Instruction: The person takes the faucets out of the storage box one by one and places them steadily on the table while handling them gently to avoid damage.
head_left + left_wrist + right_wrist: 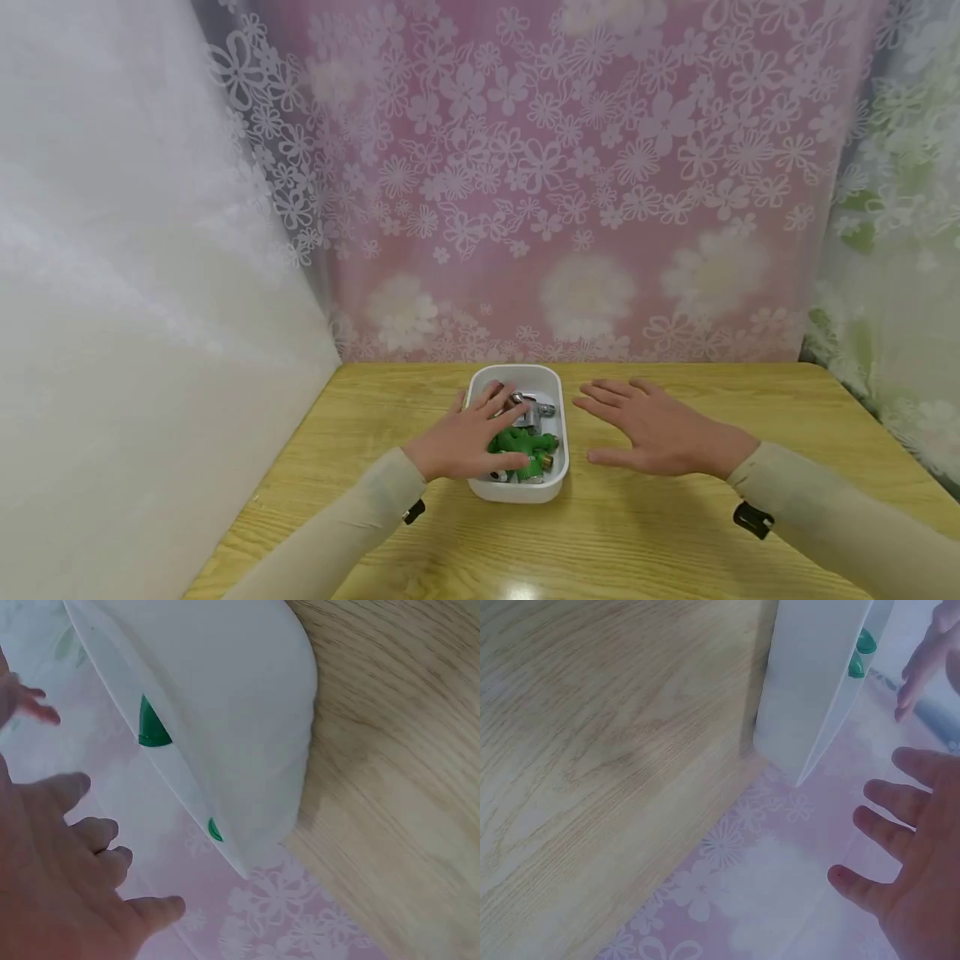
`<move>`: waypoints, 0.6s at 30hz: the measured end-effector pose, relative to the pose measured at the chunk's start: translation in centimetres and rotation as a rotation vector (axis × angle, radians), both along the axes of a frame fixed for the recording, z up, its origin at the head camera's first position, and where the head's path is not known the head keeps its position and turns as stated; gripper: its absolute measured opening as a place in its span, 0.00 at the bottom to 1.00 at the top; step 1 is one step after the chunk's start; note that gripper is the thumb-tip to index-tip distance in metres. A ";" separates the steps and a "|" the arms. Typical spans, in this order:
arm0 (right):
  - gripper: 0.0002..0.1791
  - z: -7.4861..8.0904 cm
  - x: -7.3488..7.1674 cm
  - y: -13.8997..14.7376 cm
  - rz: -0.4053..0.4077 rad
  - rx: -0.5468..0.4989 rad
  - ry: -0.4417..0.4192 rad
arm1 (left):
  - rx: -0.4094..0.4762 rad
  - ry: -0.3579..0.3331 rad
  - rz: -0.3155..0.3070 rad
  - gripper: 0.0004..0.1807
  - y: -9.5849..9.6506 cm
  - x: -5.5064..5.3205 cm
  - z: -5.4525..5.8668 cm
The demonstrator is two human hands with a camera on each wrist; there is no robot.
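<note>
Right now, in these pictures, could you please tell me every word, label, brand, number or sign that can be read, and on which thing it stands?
None can be read in any view.
White container: plain walls where visible, no lettering.
Pink backdrop: flower patterns only.
Green pieces and metal pieces in the container: too small to tell any marking.

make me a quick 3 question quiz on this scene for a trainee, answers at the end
1. In the head view, which hand is over the white bin?
2. True or false: the right hand is empty.
3. Which colour shows inside the bin in both wrist views: a) red, b) green, c) blue?

Key: 1. The left hand. 2. True. 3. b, from the green parts.
</note>
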State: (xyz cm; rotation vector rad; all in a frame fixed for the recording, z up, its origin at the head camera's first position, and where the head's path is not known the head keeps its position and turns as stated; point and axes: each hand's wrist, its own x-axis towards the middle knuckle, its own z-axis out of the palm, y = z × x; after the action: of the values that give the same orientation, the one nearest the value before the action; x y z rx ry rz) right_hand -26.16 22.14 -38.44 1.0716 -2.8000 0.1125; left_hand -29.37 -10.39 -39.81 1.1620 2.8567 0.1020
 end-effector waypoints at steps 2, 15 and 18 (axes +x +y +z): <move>0.44 0.1 -0.2 -0.2 0.008 -0.001 0.025 | 0.029 -0.004 0.018 0.45 -0.4 -0.4 0.0; 0.28 -1.0 -1.5 -3.1 0.176 0.052 0.076 | 0.299 0.182 0.296 0.18 -2.0 -2.9 -2.1; 0.27 -1.1 -1.8 -3.8 0.198 0.062 0.067 | 0.299 0.188 0.321 0.18 -2.0 -3.3 -2.6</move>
State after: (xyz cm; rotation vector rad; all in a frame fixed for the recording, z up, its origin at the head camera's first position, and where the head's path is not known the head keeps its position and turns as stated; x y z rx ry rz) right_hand -27.97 18.29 -39.56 1.3399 -2.6490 0.0101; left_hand -32.69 -12.41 -42.40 0.7699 3.2595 0.4720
